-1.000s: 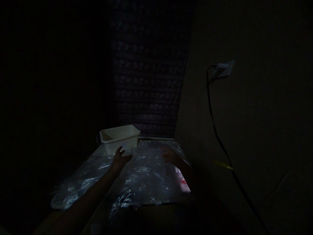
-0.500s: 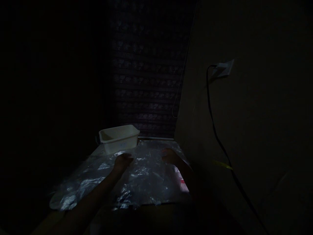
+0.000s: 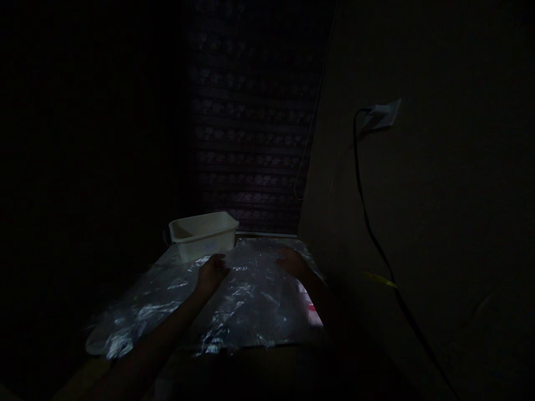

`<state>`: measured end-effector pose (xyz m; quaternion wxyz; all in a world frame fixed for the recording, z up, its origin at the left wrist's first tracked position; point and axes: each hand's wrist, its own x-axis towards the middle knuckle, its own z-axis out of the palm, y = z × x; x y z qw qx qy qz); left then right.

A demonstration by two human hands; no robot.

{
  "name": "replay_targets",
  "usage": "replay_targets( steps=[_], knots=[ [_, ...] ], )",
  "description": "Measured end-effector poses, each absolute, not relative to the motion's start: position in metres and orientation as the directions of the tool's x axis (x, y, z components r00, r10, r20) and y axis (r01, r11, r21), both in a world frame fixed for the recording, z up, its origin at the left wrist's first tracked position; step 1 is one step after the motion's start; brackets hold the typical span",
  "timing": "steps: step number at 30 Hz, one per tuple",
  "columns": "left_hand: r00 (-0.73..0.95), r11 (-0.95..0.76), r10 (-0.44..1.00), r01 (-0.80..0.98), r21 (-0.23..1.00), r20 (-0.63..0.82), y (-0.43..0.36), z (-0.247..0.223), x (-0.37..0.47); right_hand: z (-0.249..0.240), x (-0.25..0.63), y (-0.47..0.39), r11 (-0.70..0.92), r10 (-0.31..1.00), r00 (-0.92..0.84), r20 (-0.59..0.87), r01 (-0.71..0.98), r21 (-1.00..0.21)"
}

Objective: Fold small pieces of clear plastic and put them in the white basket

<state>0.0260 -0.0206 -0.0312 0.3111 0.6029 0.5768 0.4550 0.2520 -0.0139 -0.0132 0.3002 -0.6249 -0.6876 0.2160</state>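
In dim light, a crumpled clear plastic sheet [image 3: 246, 312] spreads over the tabletop, with bright glints along its folds. My left hand [image 3: 212, 273] is at the sheet's far part, just in front of a pale rectangular plastic tub [image 3: 204, 245]. Its fingers are curled, with the thumb toward them, on the plastic. Across from it, my right hand [image 3: 292, 263] points inward with bent fingers, gripping the sheet near the table's right side. The fingertips of both hands are dark and hard to make out. Hazy plastic lies between the two hands.
A lit pink-and-white patch [image 3: 311, 309] shows beside my right forearm. On the right wall, a black cable [image 3: 368, 223] hangs from a white socket [image 3: 382, 114], with a yellow strip [image 3: 380, 279] by it. A patterned blind [image 3: 251, 133] hangs behind the table.
My left hand has turned slightly, its fingers lifting a little. My right hand has shifted slightly upward. The tub stays in place.
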Motion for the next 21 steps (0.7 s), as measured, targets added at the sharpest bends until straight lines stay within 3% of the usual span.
replay_targets(
  steps=[4,7,11,13,15,18,21],
  knots=[
    [-0.078,-0.206,0.947,0.592,0.779,0.310,-0.022,-0.010,0.010,-0.006,0.246,-0.017,0.096,0.981,0.017,0.193,0.825,-0.557],
    [0.112,-0.269,0.952,0.747,0.607,0.285,-0.033,0.001,-0.017,-0.002,0.242,-0.017,0.147,0.975,-0.024,0.222,0.819,-0.555],
    [0.290,-0.337,0.934,0.907,0.250,0.207,-0.065,-0.017,-0.052,-0.003,0.238,-0.015,0.145,0.977,-0.026,0.209,0.804,-0.577],
    [0.332,-0.342,0.937,0.935,0.097,0.106,-0.079,-0.032,-0.060,-0.004,0.237,-0.013,0.140,0.977,-0.016,0.211,0.799,-0.586],
    [0.351,-0.348,0.932,0.936,-0.041,0.092,-0.085,-0.044,-0.062,-0.004,0.236,-0.012,0.137,0.977,-0.010,0.211,0.791,-0.596],
    [0.382,-0.369,0.917,0.922,-0.118,0.112,-0.080,-0.050,-0.059,-0.004,0.235,-0.010,0.143,0.977,-0.012,0.215,0.782,-0.607],
    [0.436,-0.427,0.895,0.899,-0.101,0.094,-0.066,-0.047,-0.057,-0.005,0.234,-0.009,0.142,0.978,-0.013,0.209,0.776,-0.615]
  ],
)
